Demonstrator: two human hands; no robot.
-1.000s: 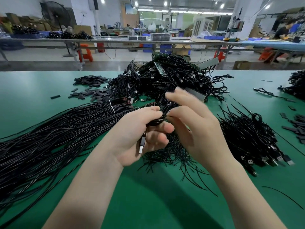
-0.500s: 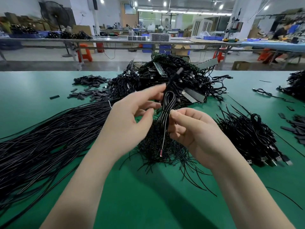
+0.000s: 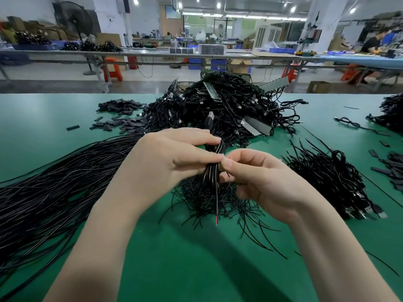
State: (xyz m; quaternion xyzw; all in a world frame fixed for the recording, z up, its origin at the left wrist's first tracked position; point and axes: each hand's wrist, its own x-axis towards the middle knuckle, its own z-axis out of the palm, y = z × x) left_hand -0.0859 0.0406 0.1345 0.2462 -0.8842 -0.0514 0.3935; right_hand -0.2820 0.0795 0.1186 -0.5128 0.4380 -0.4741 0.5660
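Our left hand (image 3: 170,162) comes in palm-down, fingers curled round the folded black cable (image 3: 211,174), which is held upright above the green tabletop (image 3: 196,269) — our right hand (image 3: 268,184) meets it, thumb and forefinger pinching the bundle's middle.

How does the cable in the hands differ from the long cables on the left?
The cable is one, folded into a short coil; the long cables are many, stretched out loose. The cable is held above the table by the left hand and right hand; the long cables lie on it. Both are thin and black.
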